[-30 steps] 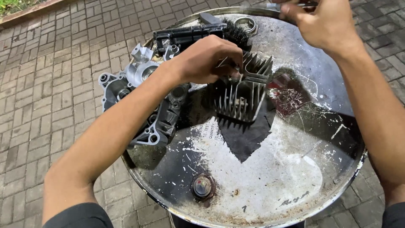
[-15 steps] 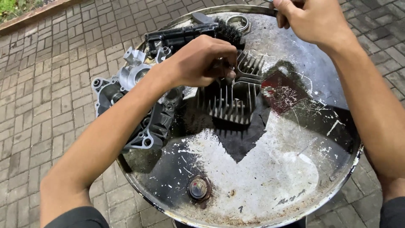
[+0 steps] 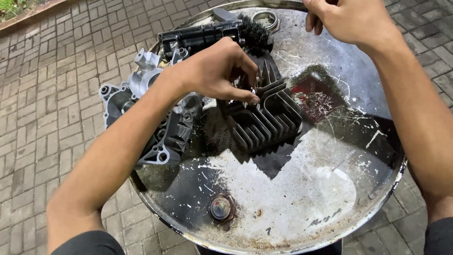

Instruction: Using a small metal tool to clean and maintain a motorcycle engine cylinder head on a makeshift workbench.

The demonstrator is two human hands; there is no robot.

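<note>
Left hand [image 3: 217, 71] shifted onto finned cylinder [image 3: 264, 118] edge; right hand [image 3: 351, 19] unchanged

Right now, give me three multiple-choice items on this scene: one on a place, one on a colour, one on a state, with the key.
1. Where does the finned engine part lie?
A. On the brick paving
B. On the round drum top
C. In a bucket

2. What colour is the patch on the drum top beside the fins?
A. Red
B. Blue
C. Yellow

3. What is the left hand doing?
A. Resting flat on the paving
B. Hanging clear of everything
C. Pressing its fingertips against the finned part

Key:
1 B: the part sits on the scratched metal disc, next to the grey engine casing.
2 A: the patch right of the fins is dark red.
3 C: its fingertips meet the upper fins, while the right hand is up at the far rim.
</note>
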